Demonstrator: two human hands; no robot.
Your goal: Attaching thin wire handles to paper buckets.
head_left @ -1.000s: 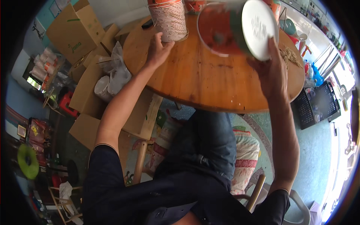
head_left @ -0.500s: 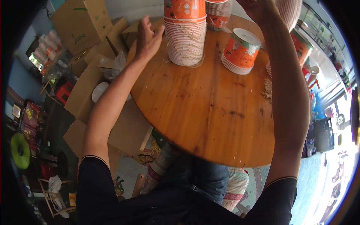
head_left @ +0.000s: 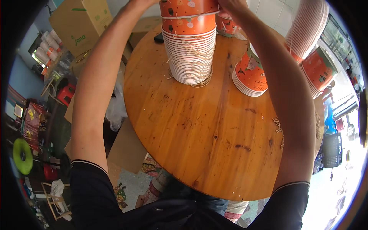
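Note:
A tall stack of paper buckets [head_left: 189, 57] with white rims and twisted string handles stands on the round wooden table. Orange patterned buckets [head_left: 188, 7] top it and run out of the upper edge. My left hand [head_left: 145, 2] is at the left of the stack's top, its fingers cut off by the picture's edge. On the other side my right hand [head_left: 232, 7] is closed against the upper orange bucket, fingertips partly hidden. Loose string handles hang down the stack's side.
A shorter upturned bucket stack [head_left: 249, 76] stands to the right, partly behind my right forearm. Beyond it are a leaning white stack [head_left: 308, 28] and another orange stack [head_left: 319, 71]. Loose string [head_left: 279, 126] lies near the table's right side. A cardboard box [head_left: 82, 27] stands at the left.
Both hands have come to the stack's top, the left moving up and the right moving in leftward. Another orange bucket now shows on the stack. The view has shifted, so the table sits lower.

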